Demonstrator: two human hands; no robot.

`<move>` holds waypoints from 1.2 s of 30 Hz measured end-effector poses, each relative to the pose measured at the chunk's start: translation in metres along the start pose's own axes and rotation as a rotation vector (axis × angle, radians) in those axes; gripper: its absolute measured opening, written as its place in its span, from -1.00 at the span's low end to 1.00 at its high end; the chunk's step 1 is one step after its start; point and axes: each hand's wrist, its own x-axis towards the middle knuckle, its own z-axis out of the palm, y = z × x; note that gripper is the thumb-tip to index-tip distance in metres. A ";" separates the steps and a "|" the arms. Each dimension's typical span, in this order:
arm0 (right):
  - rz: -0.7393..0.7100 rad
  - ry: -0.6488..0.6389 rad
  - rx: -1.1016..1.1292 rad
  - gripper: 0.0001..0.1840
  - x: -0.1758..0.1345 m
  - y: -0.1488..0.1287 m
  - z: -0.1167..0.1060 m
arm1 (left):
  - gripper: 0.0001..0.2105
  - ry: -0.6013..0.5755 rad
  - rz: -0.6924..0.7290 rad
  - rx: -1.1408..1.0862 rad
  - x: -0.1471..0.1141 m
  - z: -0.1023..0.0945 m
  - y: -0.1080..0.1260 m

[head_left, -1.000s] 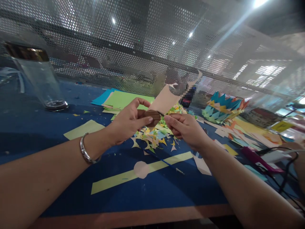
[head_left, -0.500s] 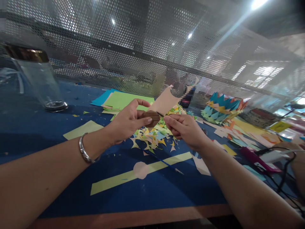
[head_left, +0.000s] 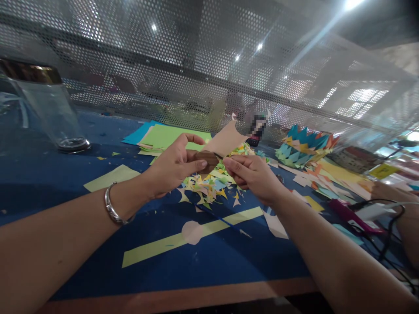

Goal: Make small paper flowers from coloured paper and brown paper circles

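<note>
My left hand (head_left: 175, 170) pinches a round brown wood-look disc (head_left: 208, 160) together with a pale pink paper sheet (head_left: 225, 140), whose far edge is cut in a curve. Closed around a thin dark tool (head_left: 218, 155), my right hand (head_left: 249, 174) keeps its tip at the disc's edge; its handle is hidden, so I cannot tell its kind. Below the hands lies a heap of paper scraps (head_left: 209, 187). Nearer to me, a pale pink paper circle (head_left: 192, 232) rests on a light green strip (head_left: 144, 254), with a thin blue stick (head_left: 225, 221) across the strip.
A glass jar (head_left: 62, 113) stands at the left. Behind my left hand are coloured paper sheets (head_left: 173, 137). At the right are a folded paper crown (head_left: 304, 146), a magenta box (head_left: 347, 213) with cables, and another person's arm (head_left: 406, 222). A perforated screen (head_left: 183, 56) closes the back.
Both hands keep almost the same place and grip. The pink paper and disc look slightly turned, and the whole view has shifted a little.
</note>
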 end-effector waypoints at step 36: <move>0.091 -0.047 0.034 -0.45 -0.001 -0.003 -0.001 | -0.55 0.042 -0.030 0.016 0.006 -0.007 -0.004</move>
